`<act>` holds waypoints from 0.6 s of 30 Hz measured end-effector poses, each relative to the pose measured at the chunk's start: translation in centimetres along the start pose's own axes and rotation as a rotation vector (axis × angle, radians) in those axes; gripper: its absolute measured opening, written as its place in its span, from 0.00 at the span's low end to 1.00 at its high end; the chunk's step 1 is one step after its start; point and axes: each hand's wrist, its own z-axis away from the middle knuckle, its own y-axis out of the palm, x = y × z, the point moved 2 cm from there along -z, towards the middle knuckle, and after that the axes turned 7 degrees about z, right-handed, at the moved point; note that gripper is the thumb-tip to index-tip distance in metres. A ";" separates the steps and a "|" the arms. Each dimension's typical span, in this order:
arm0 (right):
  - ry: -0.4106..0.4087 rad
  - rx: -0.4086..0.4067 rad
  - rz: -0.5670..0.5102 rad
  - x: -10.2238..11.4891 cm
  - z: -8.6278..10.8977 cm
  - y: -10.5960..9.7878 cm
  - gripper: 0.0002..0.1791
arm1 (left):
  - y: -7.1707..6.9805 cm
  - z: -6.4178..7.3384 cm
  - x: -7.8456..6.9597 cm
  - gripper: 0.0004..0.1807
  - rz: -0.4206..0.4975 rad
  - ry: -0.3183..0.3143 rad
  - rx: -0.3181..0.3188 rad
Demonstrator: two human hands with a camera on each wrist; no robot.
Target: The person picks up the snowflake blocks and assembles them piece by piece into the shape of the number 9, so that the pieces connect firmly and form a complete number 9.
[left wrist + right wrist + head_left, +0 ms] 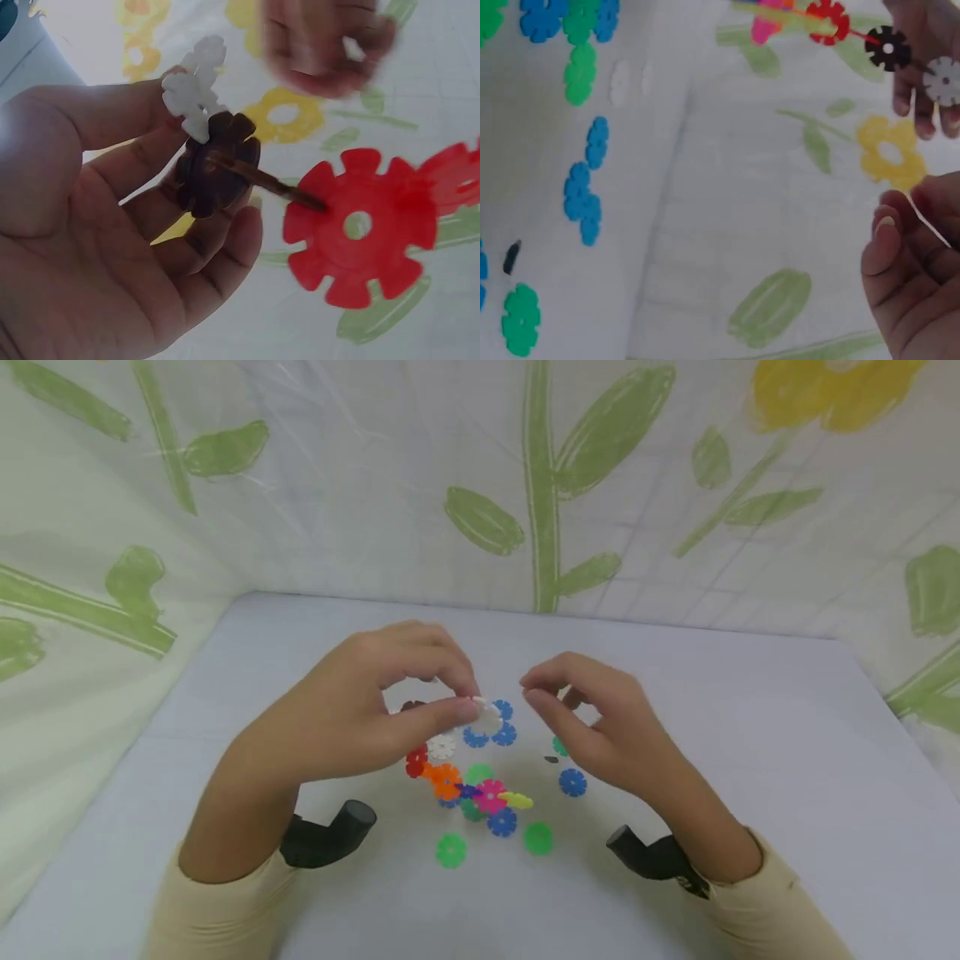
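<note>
My left hand (360, 710) pinches a white notched plastic disc (489, 718) between thumb and fingers, above the table. This disc ends a chain of interlocked discs. In the left wrist view the chain continues through a dark brown disc (214, 169) in front of the fingers to a red disc (397, 251). An orange disc (447, 782), a pink disc (491, 797) and a yellow disc (515, 800) hang farther along. Just right of the white disc, my right hand (607, 718) is raised apart from it, fingers loosely bent, thumb near the index fingertip; nothing shows between them.
Loose discs lie on the white table (750, 735): a blue disc (573, 782), green discs (451, 851) and a blue group (504, 733) behind the hands. A small dark piece (551, 759) lies nearby. A flower-painted sheet (360, 510) stands behind the table.
</note>
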 end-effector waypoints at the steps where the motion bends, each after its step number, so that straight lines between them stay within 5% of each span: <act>1: 0.033 0.066 -0.001 -0.7 -0.3 0.7 0.05 | -0.1 0.1 0.0 0.06 0.004 0.006 0.009; 6: 0.172 0.475 0.036 -3.5 -1.7 6.0 0.08 | -0.3 0.5 0.0 0.08 0.032 0.005 0.043; 9: 0.273 0.636 0.057 -4.6 -2.0 8.8 0.06 | -0.3 0.5 0.0 0.07 0.037 -0.001 0.051; 14: 0.445 0.714 0.009 -5.4 -2.1 11.5 0.08 | -0.3 0.5 -0.1 0.02 0.022 -0.006 0.055; 18: 0.454 0.695 -0.059 -5.4 -2.2 12.1 0.07 | -0.3 0.5 -0.1 0.00 0.003 -0.004 0.049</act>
